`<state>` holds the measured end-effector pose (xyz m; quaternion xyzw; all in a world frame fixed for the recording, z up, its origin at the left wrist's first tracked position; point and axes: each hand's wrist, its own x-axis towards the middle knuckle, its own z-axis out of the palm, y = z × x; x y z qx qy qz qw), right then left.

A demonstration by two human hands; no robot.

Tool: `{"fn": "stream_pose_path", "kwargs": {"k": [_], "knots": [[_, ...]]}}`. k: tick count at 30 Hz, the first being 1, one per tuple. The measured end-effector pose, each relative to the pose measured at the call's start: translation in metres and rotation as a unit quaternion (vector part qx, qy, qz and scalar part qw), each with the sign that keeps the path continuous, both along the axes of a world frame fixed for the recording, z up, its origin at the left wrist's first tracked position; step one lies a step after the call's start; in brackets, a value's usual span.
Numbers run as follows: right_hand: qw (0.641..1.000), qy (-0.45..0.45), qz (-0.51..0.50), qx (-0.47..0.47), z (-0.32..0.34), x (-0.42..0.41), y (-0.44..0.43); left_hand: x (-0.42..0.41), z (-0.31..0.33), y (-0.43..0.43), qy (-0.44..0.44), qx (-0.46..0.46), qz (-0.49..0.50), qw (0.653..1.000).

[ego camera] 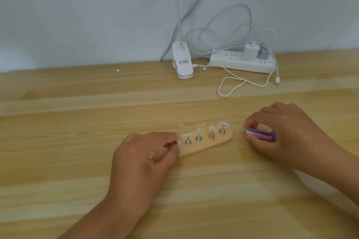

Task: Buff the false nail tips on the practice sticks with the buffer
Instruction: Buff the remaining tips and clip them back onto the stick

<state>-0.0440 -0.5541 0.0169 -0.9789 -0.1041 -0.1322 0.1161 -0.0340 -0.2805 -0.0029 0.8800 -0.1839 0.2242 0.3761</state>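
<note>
A wooden holder board [215, 142] lies on the table and carries several metal practice sticks [198, 138], each topped with a clear false nail tip [211, 127]. My left hand [143, 159] covers the board's left end, its fingers pinching the leftmost nail tip [178, 143] there. To the right of the board, my right hand [281, 132] grips a pink and purple buffer block [259, 135], held just off the board's right end and apart from the tips.
A wooden table [77, 141] runs to a pale wall. At the back stand a white clip lamp base [182, 62] and a white power strip [242, 62] with plugs and a looping white cable [233, 85]. A small white bit [117, 70] lies far left.
</note>
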Motion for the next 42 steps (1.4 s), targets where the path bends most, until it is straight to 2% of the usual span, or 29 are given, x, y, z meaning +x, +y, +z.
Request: {"fn": "stream_pose_path", "kwargs": {"k": [4, 7, 9, 11, 14, 18, 26, 30, 34, 39, 42], "knots": [[0.992, -0.053, -0.002, 0.112, 0.001, -0.002, 0.003, -0.001, 0.0, 0.0, 0.027, -0.033, -0.044, 0.998], [0.964, -0.109, 0.044, 0.236, 0.005, -0.01, 0.019, 0.001, -0.001, 0.001, 0.043, -0.057, -0.066, 0.995], [0.944, -0.102, 0.097, 0.299, 0.003, -0.016, 0.033, 0.001, -0.001, 0.001, 0.043, -0.063, -0.089, 0.993], [0.934, -0.081, 0.136, 0.32, -0.001, -0.02, 0.044, 0.0, -0.001, 0.0, 0.038, -0.066, -0.105, 0.992], [0.939, -0.086, 0.166, 0.289, -0.008, -0.027, 0.057, -0.002, 0.0, -0.002, 0.025, -0.043, -0.114, 0.992], [0.949, -0.154, 0.193, 0.194, -0.014, -0.03, 0.071, -0.003, -0.001, -0.003, 0.002, 0.003, -0.145, 0.989], [0.937, -0.212, 0.193, 0.198, -0.026, -0.026, 0.07, -0.004, 0.0, -0.002, 0.008, -0.009, -0.169, 0.986], [0.938, -0.205, 0.235, 0.15, -0.031, -0.026, 0.071, -0.004, 0.0, -0.003, 0.023, -0.016, -0.182, 0.983], [0.94, -0.217, 0.196, 0.176, -0.027, -0.023, 0.064, -0.002, -0.002, -0.002, 0.063, -0.04, -0.176, 0.982], [0.936, -0.206, 0.233, 0.166, -0.032, -0.026, 0.067, -0.003, -0.001, -0.001, 0.079, -0.072, -0.199, 0.974], [0.958, -0.201, 0.143, 0.149, -0.021, -0.019, 0.048, -0.001, -0.002, -0.001, 0.084, -0.131, -0.15, 0.976]]}}
